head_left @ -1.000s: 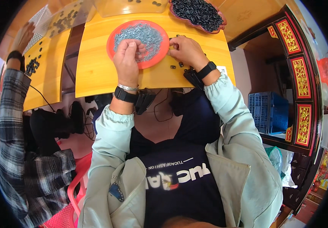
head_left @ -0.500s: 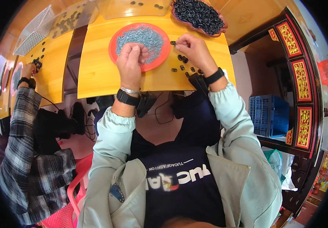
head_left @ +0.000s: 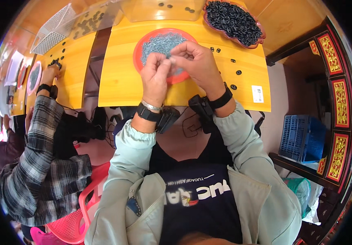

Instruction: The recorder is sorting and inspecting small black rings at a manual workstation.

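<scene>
Fingers of both our hands meet above the near rim of the round red tray, tips pinched together on something too small to make out, most likely one of the little silvery metal pieces heaped in that tray. Our left hand and right hand are touching at the fingertips, knuckles raised, wrists hanging over the near edge of the yellow worktop.

We judge the step in hand to be fitting two small parts together between the fingertips, one from each hand. What the next move calls for, as we read it, is a steady, fine pinch and good alignment, since the parts are tiny and would drop easily back into the heap.

The silvery pieces look like small thin hardware, shiny grey, piled loosely in the middle of the tray, which sits toward the far edge of the worktop. A few small black rings lie scattered on the worktop by its right edge, near our right hand, and many more fill a dark red scalloped dish at the far right corner.

At the left, another person's hand in a plaid sleeve rests on a neighbouring worktop.
</scene>
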`<action>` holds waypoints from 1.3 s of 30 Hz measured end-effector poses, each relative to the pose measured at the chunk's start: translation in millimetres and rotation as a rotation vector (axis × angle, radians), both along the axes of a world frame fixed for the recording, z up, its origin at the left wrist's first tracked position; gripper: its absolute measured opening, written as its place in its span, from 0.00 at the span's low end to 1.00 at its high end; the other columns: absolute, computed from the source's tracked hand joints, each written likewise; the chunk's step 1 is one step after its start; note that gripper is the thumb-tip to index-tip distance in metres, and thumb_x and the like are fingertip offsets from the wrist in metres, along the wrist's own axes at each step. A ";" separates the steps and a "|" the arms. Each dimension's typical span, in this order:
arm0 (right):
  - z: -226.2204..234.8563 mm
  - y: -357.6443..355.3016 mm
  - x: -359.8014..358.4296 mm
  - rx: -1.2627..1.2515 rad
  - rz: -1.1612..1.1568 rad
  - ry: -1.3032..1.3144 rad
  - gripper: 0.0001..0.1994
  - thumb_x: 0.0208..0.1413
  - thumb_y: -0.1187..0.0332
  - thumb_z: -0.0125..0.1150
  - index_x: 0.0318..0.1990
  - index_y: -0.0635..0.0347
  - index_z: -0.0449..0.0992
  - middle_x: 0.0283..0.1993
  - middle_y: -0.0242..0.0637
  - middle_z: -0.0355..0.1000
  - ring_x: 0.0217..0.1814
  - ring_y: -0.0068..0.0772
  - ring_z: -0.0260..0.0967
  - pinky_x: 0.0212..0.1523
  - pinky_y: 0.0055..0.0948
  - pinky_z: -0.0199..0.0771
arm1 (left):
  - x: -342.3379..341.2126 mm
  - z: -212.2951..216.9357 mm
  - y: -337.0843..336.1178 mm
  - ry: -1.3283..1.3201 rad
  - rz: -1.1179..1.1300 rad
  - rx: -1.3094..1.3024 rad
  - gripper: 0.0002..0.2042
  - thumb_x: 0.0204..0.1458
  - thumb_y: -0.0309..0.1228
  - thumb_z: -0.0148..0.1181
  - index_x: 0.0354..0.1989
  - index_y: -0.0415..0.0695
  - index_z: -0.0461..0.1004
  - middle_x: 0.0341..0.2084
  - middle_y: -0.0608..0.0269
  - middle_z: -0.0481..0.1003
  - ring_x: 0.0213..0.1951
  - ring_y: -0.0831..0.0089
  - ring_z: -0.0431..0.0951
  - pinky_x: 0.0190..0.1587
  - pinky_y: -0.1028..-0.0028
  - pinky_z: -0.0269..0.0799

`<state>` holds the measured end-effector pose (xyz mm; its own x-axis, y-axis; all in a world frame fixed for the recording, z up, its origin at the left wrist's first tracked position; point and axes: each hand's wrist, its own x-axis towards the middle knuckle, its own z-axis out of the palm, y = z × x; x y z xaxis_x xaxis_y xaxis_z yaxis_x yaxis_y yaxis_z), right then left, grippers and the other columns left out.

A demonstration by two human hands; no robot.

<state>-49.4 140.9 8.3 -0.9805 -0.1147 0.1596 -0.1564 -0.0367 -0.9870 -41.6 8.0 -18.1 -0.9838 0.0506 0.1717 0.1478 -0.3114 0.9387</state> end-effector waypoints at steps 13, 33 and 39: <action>1.6 11.2 5.3 -0.211 0.115 -0.086 0.08 0.49 0.76 0.55 0.38 0.69 0.72 0.28 0.34 0.72 0.28 0.18 0.68 0.31 0.17 0.70 | 3.0 2.9 -2.1 -0.058 -0.127 0.130 0.03 0.54 0.25 0.45 0.32 0.39 0.64 0.22 0.64 0.70 0.24 0.77 0.69 0.29 0.80 0.65; 6.1 11.4 7.0 -0.124 0.203 -0.150 0.05 0.51 0.73 0.55 0.31 0.68 0.72 0.25 0.32 0.71 0.27 0.18 0.67 0.30 0.17 0.68 | 4.2 1.9 -7.0 -0.036 -0.129 0.101 0.05 0.54 0.27 0.47 0.33 0.38 0.66 0.22 0.62 0.69 0.24 0.75 0.69 0.31 0.79 0.66; 5.2 10.1 6.4 -0.080 0.174 -0.094 0.05 0.52 0.71 0.56 0.32 0.64 0.73 0.25 0.26 0.69 0.26 0.13 0.64 0.28 0.14 0.65 | 3.8 0.2 -4.5 -0.008 -0.134 -0.074 0.05 0.54 0.26 0.45 0.33 0.38 0.66 0.22 0.62 0.70 0.25 0.76 0.70 0.31 0.79 0.67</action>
